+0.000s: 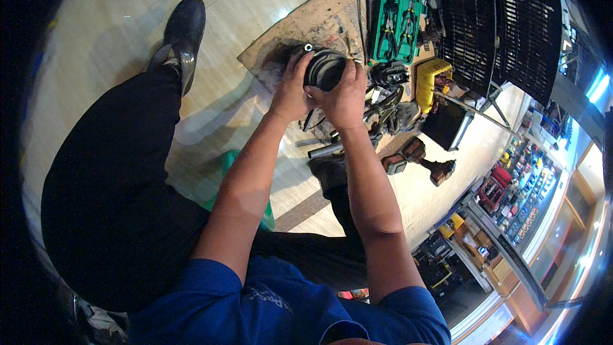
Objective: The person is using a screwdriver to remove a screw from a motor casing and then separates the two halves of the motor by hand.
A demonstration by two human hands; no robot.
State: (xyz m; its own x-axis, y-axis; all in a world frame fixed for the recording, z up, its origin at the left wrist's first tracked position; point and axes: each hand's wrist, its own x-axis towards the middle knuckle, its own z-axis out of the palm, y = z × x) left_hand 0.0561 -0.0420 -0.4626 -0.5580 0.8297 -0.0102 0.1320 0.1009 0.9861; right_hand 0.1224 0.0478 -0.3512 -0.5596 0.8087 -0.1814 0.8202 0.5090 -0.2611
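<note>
Both hands grip a dark, round, hollow part (317,75) out in front of me, above a stained brown sheet. My left hand (292,94) wraps its left side, and my right hand (345,97) closes around its right side. The thumbs meet near its lower edge. What exactly the part is, I cannot tell. At its upper left rim shows a small bright ring (308,47). Just right of my right hand lies a pile of dark metal parts and tools (385,105). A metal tube (325,151) lies below, close to my right forearm.
A green tool case (375,48) with pliers lies open beyond the pile. Right of it are a yellow container (429,75) and black slotted panels (525,38). An orange-and-black cordless power tool (414,149) lies on the floor. Something green (228,161) shows beneath my left forearm.
</note>
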